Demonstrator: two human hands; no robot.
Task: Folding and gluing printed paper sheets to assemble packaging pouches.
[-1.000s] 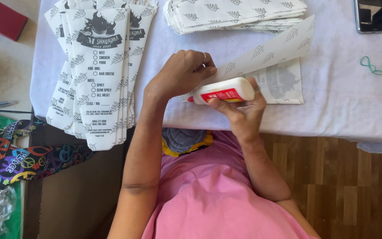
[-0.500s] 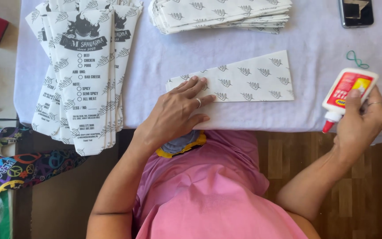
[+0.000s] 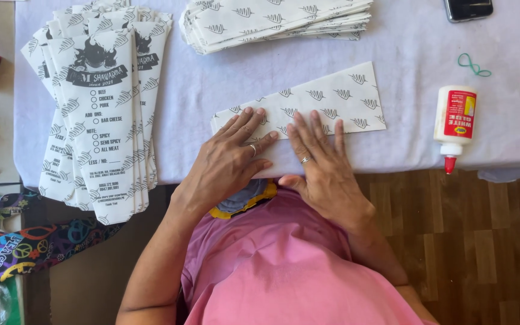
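Observation:
A folded white paper bag with a leaf print (image 3: 326,102) lies near the front edge of the table. My left hand (image 3: 233,156) rests flat on its left end, fingers spread. My right hand (image 3: 320,162) lies flat beside it on the bag's middle, also with fingers apart. Neither hand holds anything. A white glue bottle with a red label and red tip (image 3: 454,123) lies on the table to the right of my right hand, apart from it.
A fanned stack of printed paper bags (image 3: 100,114) overhangs the table's front edge at left. Another stack of leaf-print sheets (image 3: 272,21) sits at the back. A phone (image 3: 467,9), a green rubber band (image 3: 473,65) and the white tablecloth (image 3: 410,54) are at right.
My right hand put the glue bottle down at the right and moved back onto the bag. Both hands now press flat on the folded bag.

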